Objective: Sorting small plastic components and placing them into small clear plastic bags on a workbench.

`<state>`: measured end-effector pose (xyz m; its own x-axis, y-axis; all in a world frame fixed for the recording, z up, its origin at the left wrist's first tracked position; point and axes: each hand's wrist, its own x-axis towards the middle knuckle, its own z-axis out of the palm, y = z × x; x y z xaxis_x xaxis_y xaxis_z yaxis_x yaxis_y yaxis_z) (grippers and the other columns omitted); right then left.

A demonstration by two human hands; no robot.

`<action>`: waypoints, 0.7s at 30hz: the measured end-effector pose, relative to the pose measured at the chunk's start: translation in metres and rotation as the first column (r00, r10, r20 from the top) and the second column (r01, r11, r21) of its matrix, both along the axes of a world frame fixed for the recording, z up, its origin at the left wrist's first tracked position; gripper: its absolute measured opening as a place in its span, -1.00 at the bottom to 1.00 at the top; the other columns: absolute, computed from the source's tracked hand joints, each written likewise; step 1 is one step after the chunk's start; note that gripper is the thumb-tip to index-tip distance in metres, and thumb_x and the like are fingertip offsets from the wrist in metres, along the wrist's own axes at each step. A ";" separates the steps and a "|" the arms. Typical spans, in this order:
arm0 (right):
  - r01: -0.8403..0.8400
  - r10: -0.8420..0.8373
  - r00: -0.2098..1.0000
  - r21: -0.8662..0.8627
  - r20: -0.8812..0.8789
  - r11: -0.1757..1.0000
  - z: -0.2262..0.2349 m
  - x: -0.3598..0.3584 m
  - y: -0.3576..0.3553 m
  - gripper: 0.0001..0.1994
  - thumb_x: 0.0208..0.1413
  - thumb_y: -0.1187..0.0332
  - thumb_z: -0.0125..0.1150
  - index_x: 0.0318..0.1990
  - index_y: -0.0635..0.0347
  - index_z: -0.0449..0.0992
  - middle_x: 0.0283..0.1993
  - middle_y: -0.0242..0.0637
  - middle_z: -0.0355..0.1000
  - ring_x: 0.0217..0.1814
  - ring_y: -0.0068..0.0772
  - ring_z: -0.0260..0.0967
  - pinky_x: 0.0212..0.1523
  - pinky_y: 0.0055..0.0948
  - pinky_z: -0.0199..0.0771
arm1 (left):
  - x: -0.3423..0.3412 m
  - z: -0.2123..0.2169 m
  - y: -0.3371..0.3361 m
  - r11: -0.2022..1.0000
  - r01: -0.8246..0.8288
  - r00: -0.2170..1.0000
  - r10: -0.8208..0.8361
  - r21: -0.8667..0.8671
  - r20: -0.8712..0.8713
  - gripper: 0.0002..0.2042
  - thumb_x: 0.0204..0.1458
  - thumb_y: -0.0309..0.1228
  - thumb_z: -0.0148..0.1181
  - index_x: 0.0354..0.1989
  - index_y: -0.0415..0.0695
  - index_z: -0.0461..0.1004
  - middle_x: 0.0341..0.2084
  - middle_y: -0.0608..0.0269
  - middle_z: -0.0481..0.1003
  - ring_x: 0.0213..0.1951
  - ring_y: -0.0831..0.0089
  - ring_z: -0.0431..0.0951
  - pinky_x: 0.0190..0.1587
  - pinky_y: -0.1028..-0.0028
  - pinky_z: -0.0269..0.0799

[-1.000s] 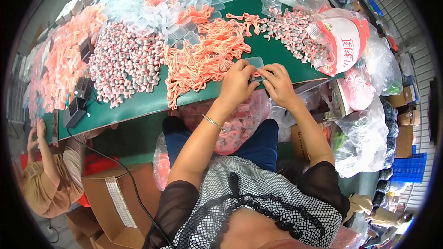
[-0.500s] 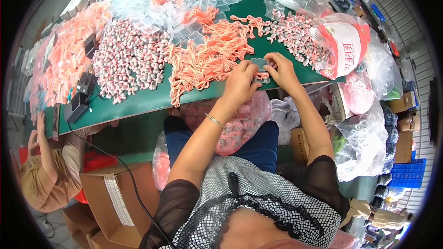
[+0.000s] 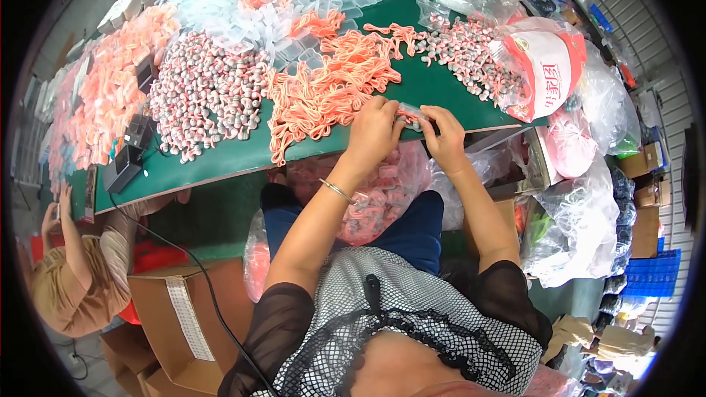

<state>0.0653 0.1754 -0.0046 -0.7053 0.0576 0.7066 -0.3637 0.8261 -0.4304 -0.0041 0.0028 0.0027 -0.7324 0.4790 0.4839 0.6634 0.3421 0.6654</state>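
At the table's near edge, a small clear plastic box is held between my two hands, with coral and grey bits showing inside. My left hand grips its left side, and my right hand pinches the right side. Its lid looks folded down, though fingers partly cover it. Just left of my hands lies a heap of looped coral cords. Grey-and-pink round pieces form a large pile farther left. More such pieces spill from a red-and-white bag on the right.
Clear empty boxes heap behind the cords on the green table. Filled coral boxes pile at far left, near a black device. Below hangs a bag of filled boxes. A co-worker sits at left beside a cardboard carton.
The box's lid stood open before and now looks folded over. Both hands have drawn slightly left and tilted the box.
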 end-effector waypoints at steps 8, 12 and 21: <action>0.010 -0.007 0.997 0.038 -0.080 0.999 -0.009 0.003 -0.008 -0.80 -0.03 0.55 0.33 -0.21 0.28 0.51 -0.18 -0.09 0.54 -0.13 -0.07 0.52 -0.10 -0.27 0.54 | 0.018 -0.011 0.006 0.986 -0.160 0.963 0.166 0.046 -0.210 -0.76 -0.09 -0.43 0.29 -0.24 -0.26 0.54 -0.35 0.11 0.44 -0.26 0.15 0.46 -0.21 0.22 0.36; 0.015 -0.013 0.997 0.022 -0.081 1.000 -0.012 0.006 -0.010 -0.79 -0.04 0.57 0.33 -0.21 0.29 0.51 -0.16 -0.07 0.53 -0.12 -0.06 0.51 -0.08 -0.26 0.54 | 0.025 -0.010 0.005 0.971 -0.241 0.926 0.233 0.011 -0.296 -0.76 -0.06 -0.41 0.30 -0.19 -0.19 0.57 -0.33 0.16 0.45 -0.25 0.22 0.46 -0.19 0.24 0.31; 0.016 -0.020 0.994 -0.038 -0.110 0.999 -0.012 0.005 -0.018 -0.80 -0.03 0.60 0.31 -0.22 0.29 0.51 -0.17 -0.07 0.53 -0.11 -0.07 0.51 -0.09 -0.28 0.54 | 0.023 -0.018 0.010 0.953 -0.281 0.934 0.298 0.111 -0.197 -0.89 -0.08 -0.40 0.33 -0.37 -0.10 0.63 -0.45 0.28 0.49 -0.35 0.26 0.49 -0.25 0.28 0.31</action>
<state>0.0707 0.1574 -0.0170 -0.6214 0.0974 0.7774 -0.3959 0.8172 -0.4188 0.0184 0.0126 -0.0149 -0.7120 0.2149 0.6685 0.6702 0.4922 0.5555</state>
